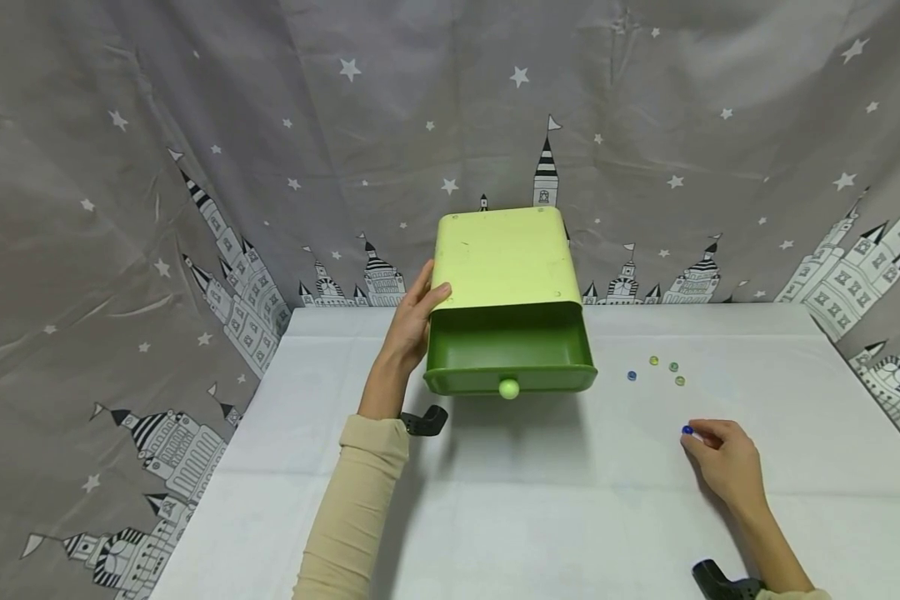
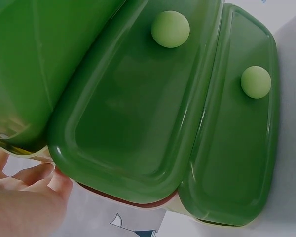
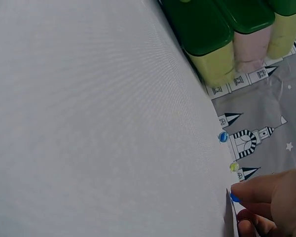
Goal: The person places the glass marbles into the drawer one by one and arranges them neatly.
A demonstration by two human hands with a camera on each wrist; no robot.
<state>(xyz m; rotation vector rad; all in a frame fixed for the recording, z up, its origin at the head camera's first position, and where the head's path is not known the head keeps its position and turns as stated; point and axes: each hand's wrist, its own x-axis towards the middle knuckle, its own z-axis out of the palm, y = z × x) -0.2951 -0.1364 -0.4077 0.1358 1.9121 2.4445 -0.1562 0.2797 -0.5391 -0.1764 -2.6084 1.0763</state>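
Observation:
A small drawer cabinet [image 1: 506, 258] with a yellow-green top stands at the middle of the table, its top drawer [image 1: 510, 381] pulled out and no item visible inside. Round knobs mark the two lower drawer fronts [image 2: 133, 98] in the left wrist view. My left hand [image 1: 408, 329] holds the cabinet's left side near the top, thumb on the upper edge. Over to the right, my right hand [image 1: 727, 462] pinches a dark blue glass marble [image 1: 687, 430] between thumb and fingertips, at or just above the cloth. Beyond it lie a blue marble [image 1: 632, 376] and several yellowish and green marbles [image 1: 679, 381].
White cloth [image 1: 510, 500] covers the table. Behind it hangs a grey curtain [image 1: 390, 150] printed with castles and stars. A black wrist-worn device [image 1: 425, 421] sits below the left hand, and another [image 1: 720, 581] is near the front edge at right.

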